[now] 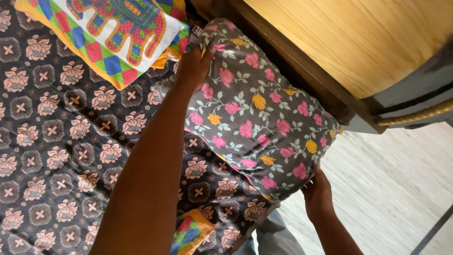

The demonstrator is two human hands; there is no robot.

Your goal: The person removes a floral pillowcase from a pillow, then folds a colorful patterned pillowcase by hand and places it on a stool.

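A grey pillow [257, 108] printed with pink and yellow flowers lies across the edge of a bed, up against the wooden headboard [358, 42]. My left hand [192, 68] grips its far end, fingers closed on the fabric. My right hand [317, 193] holds the near end from below, off the bed's edge. The bed is covered by a dark sheet [61, 141] with peach flower medallions.
A bright cushion [118, 33] with an elephant figure and coloured diamonds lies at the top left on the sheet. A corner of another multicoloured cloth [191, 231] shows at the bottom. Pale floor [401, 184] lies to the right, beside a grey wall with a gold trim [415, 113].
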